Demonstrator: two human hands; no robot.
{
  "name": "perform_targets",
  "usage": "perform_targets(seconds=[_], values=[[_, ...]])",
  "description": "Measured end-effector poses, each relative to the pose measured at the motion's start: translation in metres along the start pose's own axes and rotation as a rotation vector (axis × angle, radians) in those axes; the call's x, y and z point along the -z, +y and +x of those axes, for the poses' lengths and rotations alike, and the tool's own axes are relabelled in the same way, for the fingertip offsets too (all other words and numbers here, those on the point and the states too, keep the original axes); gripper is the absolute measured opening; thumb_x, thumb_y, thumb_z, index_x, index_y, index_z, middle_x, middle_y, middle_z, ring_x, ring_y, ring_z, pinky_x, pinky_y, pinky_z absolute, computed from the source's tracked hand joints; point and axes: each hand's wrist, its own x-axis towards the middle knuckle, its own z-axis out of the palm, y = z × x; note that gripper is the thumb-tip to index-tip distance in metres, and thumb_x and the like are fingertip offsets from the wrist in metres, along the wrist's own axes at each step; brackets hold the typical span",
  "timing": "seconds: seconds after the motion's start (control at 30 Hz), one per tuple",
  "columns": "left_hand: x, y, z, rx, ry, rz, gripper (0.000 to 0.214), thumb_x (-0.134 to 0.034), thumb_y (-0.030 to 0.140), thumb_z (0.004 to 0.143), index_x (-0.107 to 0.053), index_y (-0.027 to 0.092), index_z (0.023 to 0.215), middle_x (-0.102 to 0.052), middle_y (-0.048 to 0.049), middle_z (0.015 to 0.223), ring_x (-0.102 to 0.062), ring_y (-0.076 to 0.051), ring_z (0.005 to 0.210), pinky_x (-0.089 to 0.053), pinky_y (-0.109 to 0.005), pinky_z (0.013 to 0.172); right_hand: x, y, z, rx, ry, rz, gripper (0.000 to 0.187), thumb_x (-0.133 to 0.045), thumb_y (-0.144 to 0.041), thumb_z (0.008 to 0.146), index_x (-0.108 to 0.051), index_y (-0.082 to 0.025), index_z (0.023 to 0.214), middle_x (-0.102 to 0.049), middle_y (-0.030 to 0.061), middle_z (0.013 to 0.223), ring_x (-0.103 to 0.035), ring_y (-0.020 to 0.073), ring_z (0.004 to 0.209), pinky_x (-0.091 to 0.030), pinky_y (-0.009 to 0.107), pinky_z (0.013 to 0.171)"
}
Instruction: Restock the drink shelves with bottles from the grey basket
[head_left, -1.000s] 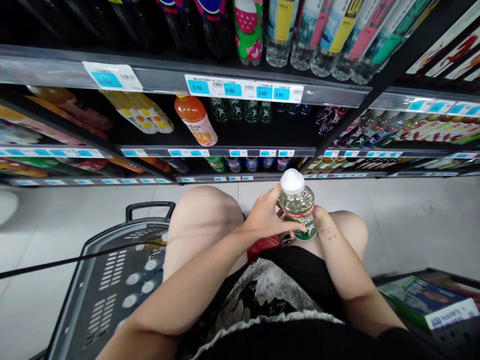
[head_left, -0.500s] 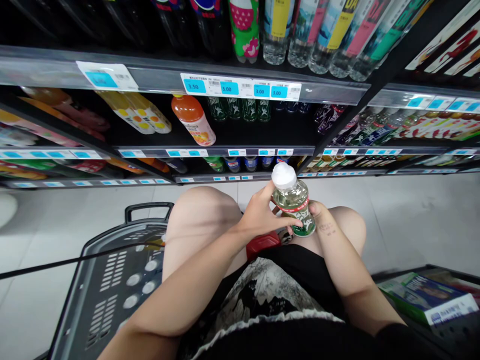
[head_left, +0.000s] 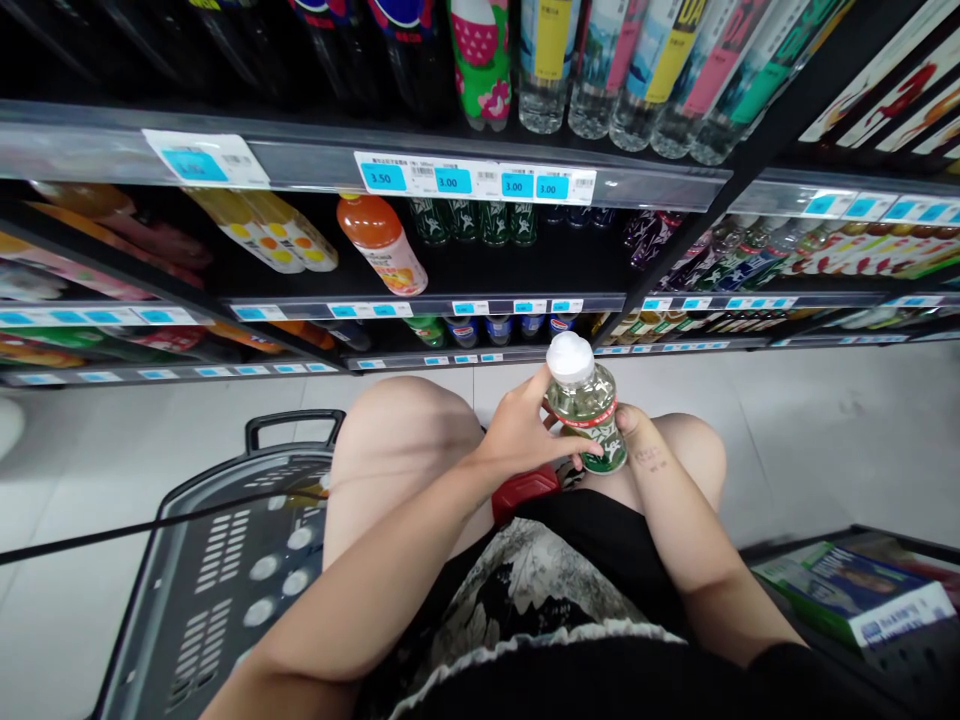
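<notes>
We crouch before the drink shelves (head_left: 480,305), forearms stretched over our knees. Our left hand (head_left: 521,435) wraps around the white-capped bottle (head_left: 587,402), fingers across its label, while our right hand (head_left: 637,450) clasps it from behind, thumb up along its side. The bottle stands nearly upright above our right knee (head_left: 694,450), near a grey basket (head_left: 217,560).

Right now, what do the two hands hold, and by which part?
Both hands, left hand and right hand, grip one white-capped bottle around its green-labelled lower body.

White-capped bottle (head_left: 587,405) — green-and-red label
</notes>
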Motion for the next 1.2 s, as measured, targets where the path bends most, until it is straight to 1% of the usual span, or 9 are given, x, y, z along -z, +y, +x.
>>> perform_targets(seconds=[0.27,0.43,0.67,0.8,0.9,0.97,1.03,1.1,1.2], values=[[0.006,-0.004,0.003,-0.011,0.01,-0.006,0.079,-0.09,0.052,0.055,-0.053,0.018,0.116,-0.069,-0.0059,0.096,-0.067,-0.025,0.094,-0.056,-0.032,0.077,-0.015,-0.018,0.001,0.083,0.05,0.001,0.067,-0.076,-0.058,0.071,-0.057,-0.007,0.111,-0.072,0.015,0.089,-0.071,0.0292,0.083,-0.058,0.041,0.074],[0.006,-0.006,0.004,0.057,-0.046,0.121,0.077,-0.088,0.056,0.055,-0.055,0.018,0.113,-0.07,-0.0067,0.095,-0.068,-0.029,0.095,-0.056,-0.038,0.081,-0.009,-0.013,0.001,0.094,0.043,-0.02,0.069,-0.078,-0.062,0.068,-0.059,-0.009,0.109,-0.072,0.0137,0.09,-0.071,0.027,0.076,-0.059,0.041,0.07],[0.024,-0.012,0.019,0.056,-0.18,0.206,0.06,-0.087,0.052,0.059,-0.066,0.02,0.105,-0.072,-0.0069,0.098,-0.068,-0.028,0.1,-0.052,-0.041,0.094,-0.018,-0.015,0.004,0.217,0.573,-0.484,0.059,-0.087,-0.051,0.063,-0.07,-0.01,0.102,-0.072,0.0081,0.095,-0.066,0.0223,0.085,-0.054,0.034,0.081],[0.028,-0.011,0.031,0.2,-0.104,0.123,0.043,-0.082,0.046,0.066,-0.069,0.021,0.099,-0.074,-0.0035,0.093,-0.07,-0.023,0.087,-0.056,-0.034,0.081,-0.031,-0.015,0.025,0.26,0.779,-0.643,0.051,-0.082,-0.052,0.07,-0.071,-0.012,0.1,-0.071,0.0068,0.094,-0.065,0.0255,0.09,-0.051,0.04,0.088],[0.031,0.005,0.048,0.226,-0.001,0.291,0.05,-0.084,0.046,0.061,-0.067,0.021,0.101,-0.074,-0.0048,0.093,-0.071,-0.026,0.087,-0.055,-0.035,0.076,-0.03,-0.021,0.041,0.443,0.905,-0.689,0.058,-0.082,-0.053,0.068,-0.069,-0.016,0.111,-0.07,0.0086,0.111,-0.062,0.0279,0.107,-0.045,0.042,0.101],[0.034,0.016,0.069,0.179,0.074,0.459,0.06,-0.086,0.043,0.059,-0.063,0.021,0.11,-0.074,-0.0072,0.098,-0.07,-0.03,0.092,-0.055,-0.035,0.077,-0.022,-0.026,0.048,0.515,1.095,-0.709,0.071,-0.081,-0.052,0.07,-0.06,-0.02,0.131,-0.063,0.0095,0.128,-0.057,0.0272,0.12,-0.041,0.041,0.106],[0.035,0.018,0.098,0.109,0.106,0.603,0.068,-0.086,0.037,0.061,-0.058,0.02,0.121,-0.072,-0.0097,0.107,-0.069,-0.032,0.099,-0.054,-0.035,0.08,-0.011,-0.028,0.054,0.42,1.329,-0.657,0.087,-0.079,-0.051,0.073,-0.043,-0.022,0.147,-0.055,0.0117,0.139,-0.055,0.0262,0.124,-0.041,0.04,0.105],[0.034,0.009,0.131,0.071,0.122,0.692,0.071,-0.084,0.032,0.065,-0.054,0.021,0.127,-0.07,-0.0103,0.115,-0.067,-0.033,0.105,-0.053,-0.035,0.084,-0.001,-0.027,0.061,0.189,1.46,-0.513,0.096,-0.076,-0.051,0.075,-0.032,-0.018,0.153,-0.051,0.0157,0.142,-0.057,0.0262,0.119,-0.043,0.039,0.103],[0.03,-0.021,0.177,0.085,0.167,0.732,0.066,-0.079,0.029,0.071,-0.051,0.024,0.13,-0.067,-0.0083,0.123,-0.066,-0.031,0.11,-0.053,-0.035,0.088,0.006,-0.025,0.078,-0.045,1.376,-0.375,0.096,-0.073,-0.052,0.078,-0.029,-0.013,0.154,-0.052,0.0166,0.14,-0.061,0.025,0.113,-0.043,0.038,0.103]])
